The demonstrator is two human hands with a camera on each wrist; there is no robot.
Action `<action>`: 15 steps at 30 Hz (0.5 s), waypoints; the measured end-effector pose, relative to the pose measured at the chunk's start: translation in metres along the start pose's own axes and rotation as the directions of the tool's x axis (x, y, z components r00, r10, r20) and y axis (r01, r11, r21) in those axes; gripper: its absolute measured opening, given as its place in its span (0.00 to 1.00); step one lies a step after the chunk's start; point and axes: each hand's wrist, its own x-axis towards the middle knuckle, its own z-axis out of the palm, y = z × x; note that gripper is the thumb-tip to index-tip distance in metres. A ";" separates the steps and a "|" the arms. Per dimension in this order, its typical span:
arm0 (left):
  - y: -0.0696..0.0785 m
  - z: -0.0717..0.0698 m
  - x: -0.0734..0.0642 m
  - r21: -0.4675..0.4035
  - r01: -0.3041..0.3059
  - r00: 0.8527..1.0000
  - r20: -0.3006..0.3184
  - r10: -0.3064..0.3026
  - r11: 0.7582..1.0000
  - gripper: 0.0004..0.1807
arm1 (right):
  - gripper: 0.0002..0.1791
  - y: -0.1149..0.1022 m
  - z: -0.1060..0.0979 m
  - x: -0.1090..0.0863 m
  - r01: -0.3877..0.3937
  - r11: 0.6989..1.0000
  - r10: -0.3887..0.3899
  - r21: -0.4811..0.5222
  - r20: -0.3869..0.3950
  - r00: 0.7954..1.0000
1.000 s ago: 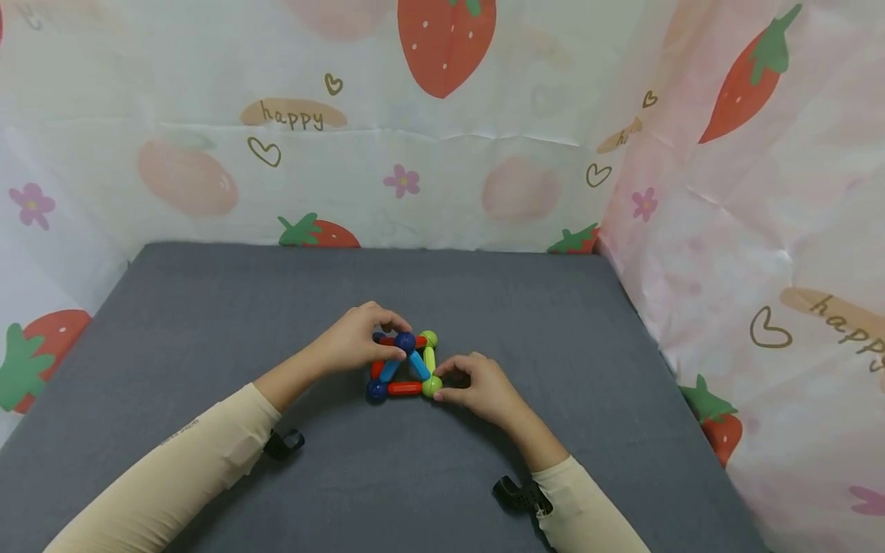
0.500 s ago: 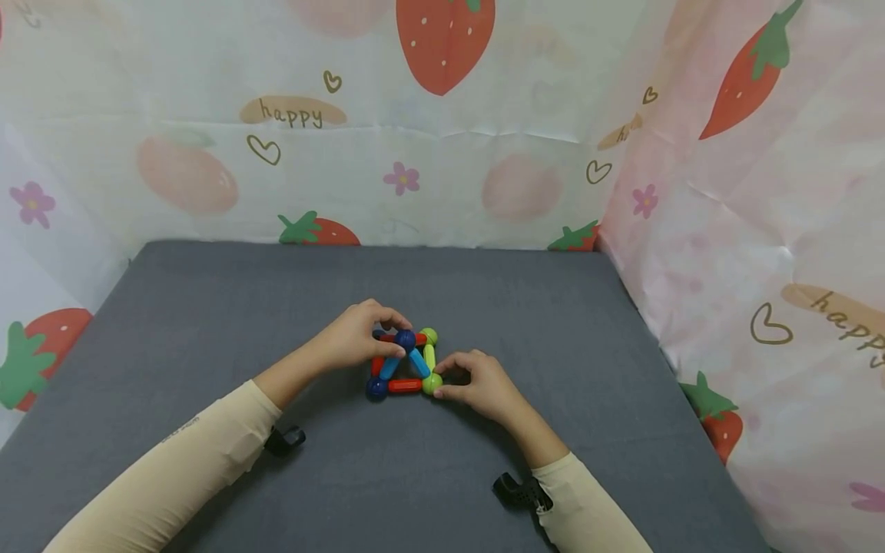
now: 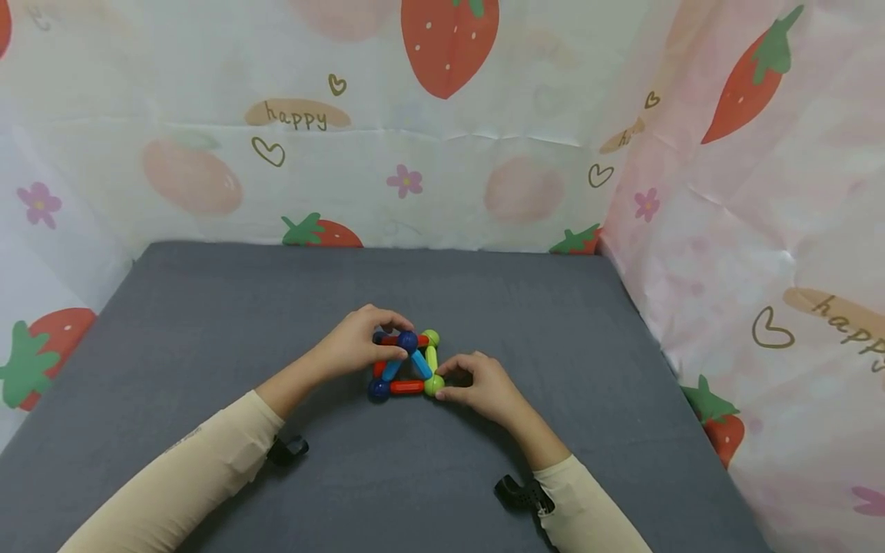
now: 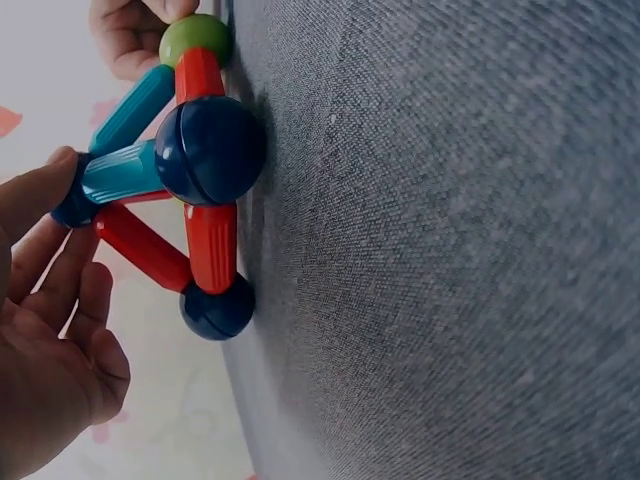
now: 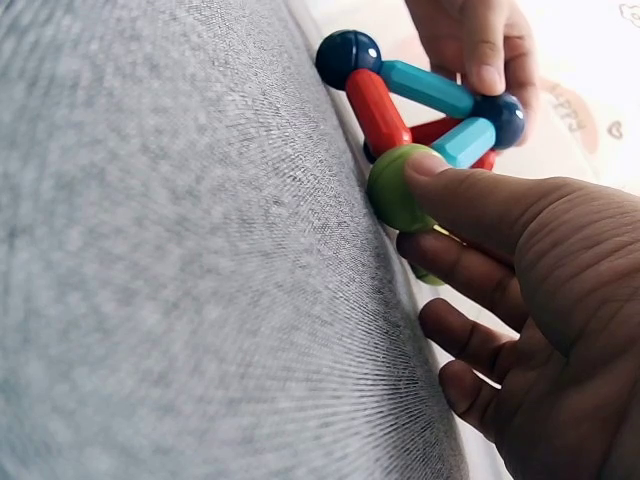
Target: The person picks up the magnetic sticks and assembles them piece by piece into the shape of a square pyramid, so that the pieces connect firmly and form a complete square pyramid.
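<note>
A small pyramid of plastic rods and balls stands on the grey cloth in the middle. My left hand [image 3: 356, 338] pinches the dark blue ball [image 3: 408, 342] at its peak between thumb and fingers. Light blue rods [image 4: 122, 173] and a red rod [image 4: 143, 247] slope down from that ball. At the near right corner, my right hand [image 3: 487, 390] pinches a green ball [image 5: 398, 190] between thumb and index finger, its other fingers loosely bent. Red rods [image 3: 406, 388] and a yellow-green rod [image 3: 432, 358] make the base, with dark blue balls [image 3: 379, 390] at the left corners.
Grey cloth [image 3: 276, 292] covers the table around the toy. Hangings [image 3: 442, 169] printed with strawberries close off the back and sides. Black straps [image 3: 515, 491] with camera mounts sit at both wrists by the beige sleeves [image 3: 187, 468].
</note>
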 end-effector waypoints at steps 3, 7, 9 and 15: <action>-0.001 -0.001 -0.002 -0.007 0.001 1.000 -0.011 -0.001 1.000 0.19 | 0.15 0.000 0.000 0.000 -0.005 1.000 0.005 0.003 0.004 1.000; -0.003 -0.002 -0.005 -0.035 0.001 1.000 -0.030 -0.002 0.999 0.19 | 0.15 -0.001 -0.001 0.000 -0.012 1.000 0.012 0.001 0.001 1.000; -0.004 -0.003 -0.008 -0.046 0.001 0.999 -0.040 -0.003 0.999 0.19 | 0.15 -0.001 -0.001 0.000 -0.007 1.000 0.007 0.001 -0.002 1.000; -0.008 -0.006 -0.019 -0.038 0.036 0.996 -0.079 -0.039 0.999 0.22 | 0.16 -0.002 -0.002 -0.001 -0.003 1.000 0.003 0.008 -0.001 1.000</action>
